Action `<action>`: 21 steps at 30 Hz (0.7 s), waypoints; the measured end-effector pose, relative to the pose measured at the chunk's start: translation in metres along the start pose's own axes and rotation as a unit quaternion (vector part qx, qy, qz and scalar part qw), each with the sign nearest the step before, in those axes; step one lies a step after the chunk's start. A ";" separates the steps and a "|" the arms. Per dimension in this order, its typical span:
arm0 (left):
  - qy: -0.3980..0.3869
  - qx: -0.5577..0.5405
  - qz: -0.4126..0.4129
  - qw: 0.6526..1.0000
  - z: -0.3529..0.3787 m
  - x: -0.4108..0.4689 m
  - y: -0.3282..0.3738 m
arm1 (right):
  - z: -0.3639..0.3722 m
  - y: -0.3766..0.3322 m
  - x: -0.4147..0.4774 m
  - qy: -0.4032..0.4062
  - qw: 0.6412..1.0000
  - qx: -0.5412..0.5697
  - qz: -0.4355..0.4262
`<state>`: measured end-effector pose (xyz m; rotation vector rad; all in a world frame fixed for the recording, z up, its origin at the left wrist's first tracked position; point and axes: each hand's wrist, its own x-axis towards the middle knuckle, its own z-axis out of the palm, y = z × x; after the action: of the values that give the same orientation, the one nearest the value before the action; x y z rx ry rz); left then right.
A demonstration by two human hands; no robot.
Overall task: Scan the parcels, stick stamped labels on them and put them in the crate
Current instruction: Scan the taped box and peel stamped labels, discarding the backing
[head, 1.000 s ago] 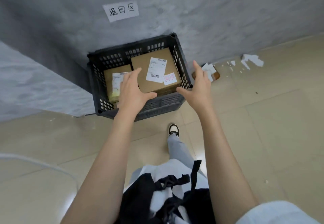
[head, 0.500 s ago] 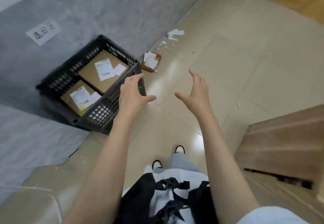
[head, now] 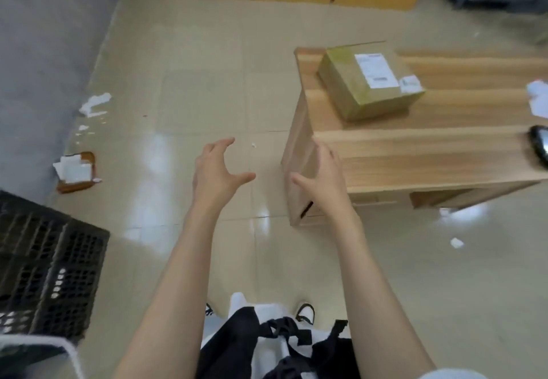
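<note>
While left hand point(head: 216, 171) and right hand point(head: 323, 174) hover empty, fingers spread: fetch step, likely. Cardboard parcel point(head: 350, 88) (on wooden table point(head: 430, 147)) ahead-right of right hand; next needs two-handed grasp.

Floor point(head: 207, 82) under my left hand point(head: 216, 171): smooth beige tile, glossy w/ glare patches. Worktop point(head: 430, 153) by my right hand point(head: 323, 177): light wood-grain, matt. Parcel point(head: 350, 88) beyond that hand: dull brown cardboard w/ white paper label point(head: 376, 70). Crate point(head: 44, 260) left of my left hand: black plastic lattice. Wall point(head: 44, 37) beyond it: grey, matt.
</note>
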<state>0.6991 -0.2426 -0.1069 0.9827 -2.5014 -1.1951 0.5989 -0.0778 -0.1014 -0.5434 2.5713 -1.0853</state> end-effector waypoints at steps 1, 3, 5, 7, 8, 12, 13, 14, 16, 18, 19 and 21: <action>-0.018 0.001 0.012 1.000 0.025 0.001 0.021 | -0.024 0.022 0.000 0.019 1.000 0.005 0.017; -0.052 0.000 0.039 0.998 0.074 0.002 0.063 | -0.069 0.066 -0.001 0.057 0.997 0.014 0.043; -0.078 -0.004 0.056 0.995 0.121 0.002 0.101 | -0.107 0.109 -0.003 0.084 0.994 0.020 0.069; -0.101 -0.015 0.068 0.992 0.161 0.001 0.133 | -0.138 0.145 -0.001 0.109 0.990 0.026 0.089; -0.112 -0.020 0.071 0.991 0.178 0.001 0.145 | -0.150 0.161 0.001 0.119 0.988 0.026 0.096; -0.125 -0.009 0.071 0.990 0.220 0.014 0.175 | -0.179 0.205 0.021 0.126 0.985 0.032 0.113; -0.121 -0.001 0.068 0.990 0.227 0.021 0.180 | -0.184 0.212 0.030 0.124 0.985 0.037 0.117; -0.114 0.011 0.065 0.991 0.233 0.030 0.184 | -0.187 0.219 0.040 0.121 0.985 0.042 0.119; -0.097 0.041 0.061 0.993 0.244 0.050 0.190 | -0.192 0.230 0.065 0.116 0.985 0.049 0.114; -0.077 0.072 0.056 0.993 0.256 0.075 0.195 | -0.196 0.238 0.095 0.108 0.988 0.035 0.104; -0.068 0.095 0.053 0.992 0.263 0.090 0.196 | -0.198 0.242 0.112 0.101 0.990 0.022 0.096; -0.050 0.137 0.051 0.988 0.279 0.122 0.199 | -0.203 0.250 0.150 0.089 0.993 -0.002 0.080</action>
<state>0.3885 -0.0584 -0.1522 0.8589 -2.8134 -0.9077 0.3273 0.1411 -0.1666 -0.2455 2.7148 -1.1196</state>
